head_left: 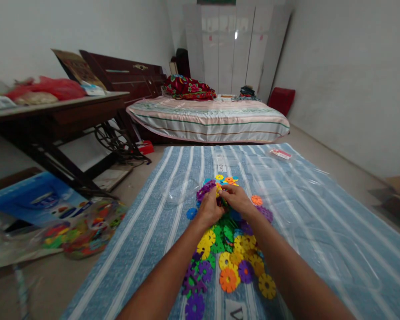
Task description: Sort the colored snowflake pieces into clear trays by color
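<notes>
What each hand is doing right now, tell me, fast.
Left hand: closed, holding a yellow disc, purple discs beside it.
Right hand: curled in at the same disc; whether it grips cannot be told.

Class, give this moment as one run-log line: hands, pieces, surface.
left hand: fingertips at yellow notched disc; right hand: fingertips at same disc; beside left fingertips: purple notched discs; surface: blue-and-white striped cloth

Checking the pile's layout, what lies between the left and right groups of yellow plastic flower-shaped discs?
Mainly green plastic flower-shaped discs, as the head view shows.
</notes>
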Available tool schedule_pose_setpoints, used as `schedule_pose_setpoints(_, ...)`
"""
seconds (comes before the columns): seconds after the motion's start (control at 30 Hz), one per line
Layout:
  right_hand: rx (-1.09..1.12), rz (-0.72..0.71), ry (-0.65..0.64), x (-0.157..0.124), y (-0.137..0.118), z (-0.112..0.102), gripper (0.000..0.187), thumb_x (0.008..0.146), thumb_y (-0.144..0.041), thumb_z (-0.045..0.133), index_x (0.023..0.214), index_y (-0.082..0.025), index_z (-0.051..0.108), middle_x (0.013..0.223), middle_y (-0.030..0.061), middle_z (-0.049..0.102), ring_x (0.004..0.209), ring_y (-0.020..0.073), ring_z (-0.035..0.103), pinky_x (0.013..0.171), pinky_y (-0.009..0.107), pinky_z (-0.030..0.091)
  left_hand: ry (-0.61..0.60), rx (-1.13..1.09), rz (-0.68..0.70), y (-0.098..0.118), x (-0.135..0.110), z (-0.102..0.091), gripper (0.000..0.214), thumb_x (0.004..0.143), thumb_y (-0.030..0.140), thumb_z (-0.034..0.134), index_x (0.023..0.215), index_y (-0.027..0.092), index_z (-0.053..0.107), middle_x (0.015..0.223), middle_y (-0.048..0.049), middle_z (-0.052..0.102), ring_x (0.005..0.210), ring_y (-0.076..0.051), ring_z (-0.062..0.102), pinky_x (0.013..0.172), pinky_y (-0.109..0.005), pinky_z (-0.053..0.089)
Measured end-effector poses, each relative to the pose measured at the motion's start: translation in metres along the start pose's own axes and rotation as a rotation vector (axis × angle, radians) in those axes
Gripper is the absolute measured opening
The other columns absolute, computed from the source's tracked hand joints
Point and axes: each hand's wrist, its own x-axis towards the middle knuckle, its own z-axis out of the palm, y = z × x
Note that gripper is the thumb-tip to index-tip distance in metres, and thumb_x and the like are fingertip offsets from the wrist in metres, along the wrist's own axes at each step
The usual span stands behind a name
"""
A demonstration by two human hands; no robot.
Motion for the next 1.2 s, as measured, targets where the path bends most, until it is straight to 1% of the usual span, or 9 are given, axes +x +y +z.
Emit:
schedule_pose_setpoints(0.1, 0.062, -0.089, -0.018, -0.012, -0.005, -0.009, 0.029, 0.083, -0.035, 0.052, 0.093, -0.017, 0.072, 0.077, -0.0009, 0.069, 0.071, 0.0145, 0.061, 0.066, 0.024, 0.048, -0.052, -0.249, -0.04, 0.001, 0.006, -0.004, 0.074, 0.061, 0.022, 0.07, 0.131, 0.019, 0.047, 0.117, -0.0073, 0.063, 0.094, -0.022, 0.064, 0.086, -0.035, 0.051)
schedule_pose_setpoints(0.2, 0.11, -0.163, 0.032, -0.029, -0.005, -0.019, 0.029, 0.084, -0.036, 0.052, 0.095, -0.018, 0.071, 0.089, 0.0023, 0.072, 0.083, 0.0181, 0.065, 0.078, 0.03, 0.051, -0.057, -0.401, -0.064, 0.002, 0.0, -0.014, 0.08, 0.063, 0.029, 0.073, 0.136, 0.018, 0.043, 0.128, -0.0113, 0.058, 0.098, -0.023, 0.065, 0.085, -0.034, 0.052)
schedule_pose_setpoints(0.4, -0.048, -0.23, 0.195, -0.089, 0.002, -0.033, 0.031, 0.083, -0.036, 0.057, 0.109, -0.023, 0.069, 0.108, 0.0071, 0.069, 0.099, 0.0223, 0.064, 0.09, 0.039, 0.052, 0.075, 0.047, -0.114, -0.016, -0.021, -0.032, 0.067, 0.063, 0.043, 0.075, 0.123, 0.018, 0.057, 0.129, -0.0118, 0.059, 0.114, -0.031, 0.058, 0.098, -0.042, 0.046)
schedule_pose_setpoints(0.5, -0.295, -0.255, 0.151, -0.138, 0.016, -0.031, 0.047, 0.081, -0.029, 0.058, 0.127, -0.029, 0.061, 0.132, 0.0077, 0.059, 0.122, 0.0264, 0.054, 0.103, 0.046, 0.045, -0.03, 0.249, -0.058, -0.023, -0.031, -0.034, 0.07, 0.063, 0.044, 0.074, 0.127, 0.02, 0.056, 0.134, -0.0127, 0.058, 0.127, -0.034, 0.051, 0.107, -0.044, 0.039)
schedule_pose_setpoints(0.63, -0.622, -0.207, 0.077, -0.18, 0.041, -0.014, 0.073, 0.068, -0.009, 0.056, 0.137, -0.03, 0.053, 0.148, 0.0082, 0.045, 0.138, 0.0322, 0.038, 0.11, 0.053, 0.036, -0.254, 0.445, 0.009, -0.022, -0.04, -0.029, 0.095, 0.055, 0.04, 0.08, 0.142, 0.021, 0.045, 0.152, -0.0154, 0.04, 0.141, -0.037, 0.035, 0.114, -0.047, 0.031)
schedule_pose_setpoints(0.77, -0.784, -0.112, 0.095, -0.167, 0.044, -0.004, 0.083, 0.062, -0.006, 0.055, 0.142, -0.027, 0.048, 0.149, 0.0129, 0.041, 0.136, 0.037, 0.037, 0.105, 0.054, 0.038, -0.339, 0.591, 0.04, -0.013, -0.046, -0.017, 0.108, 0.05, 0.038, 0.083, 0.147, 0.023, 0.038, 0.156, -0.0161, 0.032, 0.141, -0.042, 0.032, 0.112, -0.055, 0.031)
schedule_pose_setpoints(0.9, -0.815, -0.1, 0.057, -0.129, 0.028, -0.006, 0.079, 0.065, -0.014, 0.058, 0.143, -0.022, 0.048, 0.136, 0.0166, 0.052, 0.123, 0.0379, 0.047, 0.097, 0.051, 0.044, -0.298, 0.555, 0.104, -0.007, -0.046, -0.006, 0.105, 0.052, 0.029, 0.079, 0.147, 0.024, 0.036, 0.149, -0.014, 0.042, 0.133, -0.037, 0.043, 0.108, -0.048, 0.037)
schedule_pose_setpoints(1.03, -0.746, -0.112, 0.087, -0.102, 0.02, 0.0, 0.069, 0.07, -0.016, 0.056, 0.139, -0.015, 0.052, 0.122, 0.0168, 0.061, 0.111, 0.0341, 0.053, 0.095, 0.046, 0.046, -0.18, 0.263, 0.112, -0.011, -0.037, 0.001, 0.09, 0.055, 0.023, 0.074, 0.14, 0.02, 0.043, 0.135, -0.0121, 0.054, 0.119, -0.031, 0.054, 0.101, -0.039, 0.044)
schedule_pose_setpoints(1.2, -0.405, -0.074, 0.3, -0.075, 0.019, 0.009, 0.053, 0.076, -0.016, 0.048, 0.127, -0.018, 0.06, 0.115, 0.0111, 0.066, 0.108, 0.0273, 0.058, 0.095, 0.04, 0.046, -0.095, -0.213, 0.078, -0.014, -0.019, 0.004, 0.063, 0.057, 0.012, 0.066, 0.118, 0.016, 0.055, 0.099, -0.0016, 0.067, 0.085, -0.017, 0.061, 0.081, -0.03, 0.05)
